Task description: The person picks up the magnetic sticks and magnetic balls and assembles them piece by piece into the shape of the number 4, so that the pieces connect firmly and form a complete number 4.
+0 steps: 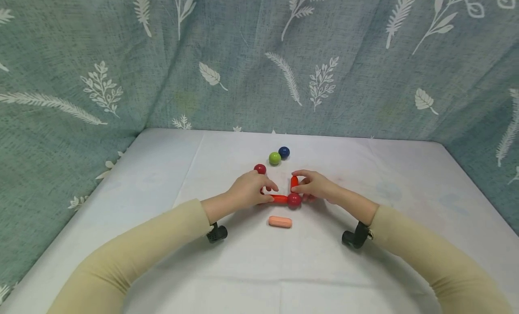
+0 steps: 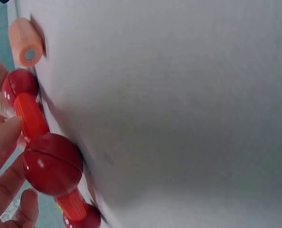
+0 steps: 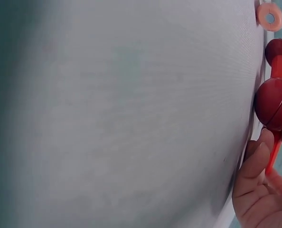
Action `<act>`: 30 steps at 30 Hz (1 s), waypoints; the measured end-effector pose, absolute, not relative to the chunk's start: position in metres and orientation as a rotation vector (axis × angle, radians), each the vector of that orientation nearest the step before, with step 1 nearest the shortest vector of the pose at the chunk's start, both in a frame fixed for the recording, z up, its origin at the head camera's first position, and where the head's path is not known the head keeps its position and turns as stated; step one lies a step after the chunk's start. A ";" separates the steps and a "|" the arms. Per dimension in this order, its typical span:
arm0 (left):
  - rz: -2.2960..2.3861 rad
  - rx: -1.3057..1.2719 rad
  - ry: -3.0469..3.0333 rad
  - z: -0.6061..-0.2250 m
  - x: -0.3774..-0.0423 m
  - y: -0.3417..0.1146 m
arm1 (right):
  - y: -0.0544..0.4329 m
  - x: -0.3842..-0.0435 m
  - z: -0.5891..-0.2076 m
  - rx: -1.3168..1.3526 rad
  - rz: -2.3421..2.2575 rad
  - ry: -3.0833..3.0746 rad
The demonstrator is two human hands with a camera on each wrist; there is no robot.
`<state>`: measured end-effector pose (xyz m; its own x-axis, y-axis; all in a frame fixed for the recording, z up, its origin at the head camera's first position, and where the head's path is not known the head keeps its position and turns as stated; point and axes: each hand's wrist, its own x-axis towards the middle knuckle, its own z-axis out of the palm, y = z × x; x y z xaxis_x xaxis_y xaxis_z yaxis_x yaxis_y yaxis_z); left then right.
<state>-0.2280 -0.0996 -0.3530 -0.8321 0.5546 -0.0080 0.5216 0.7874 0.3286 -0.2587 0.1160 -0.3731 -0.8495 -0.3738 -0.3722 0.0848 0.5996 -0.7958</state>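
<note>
Three red balls and red-orange rods form an angular chain on the table. My left hand (image 1: 251,190) pinches the front rod (image 2: 32,116), whose right end meets a red ball (image 1: 293,200). A second red ball (image 2: 53,164) joins that rod's left end and is mostly covered by the left hand in the head view. From it a further rod (image 2: 72,204) leads to the third red ball (image 1: 260,169). My right hand (image 1: 318,185) holds another red-orange rod (image 1: 294,183) between thumb and finger, pointing away from me, its near end against the right ball.
A lone salmon rod (image 1: 280,221) with a silvery end disc lies in front of the chain. Behind it sit a green ball (image 1: 275,158) and a dark blue ball (image 1: 284,152), side by side. White cloth covers the table (image 1: 227,278); a leaf-patterned curtain (image 1: 251,97) hangs behind.
</note>
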 end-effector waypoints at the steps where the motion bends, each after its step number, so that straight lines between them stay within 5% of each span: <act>1: 0.457 0.885 2.883 -0.353 -0.228 -0.099 | 0.115 -0.259 -0.373 -0.233 -1.190 2.316; 30: 0.678 0.749 2.751 -0.364 -0.231 -0.098 | 0.106 -0.263 -0.366 -0.296 -1.144 2.290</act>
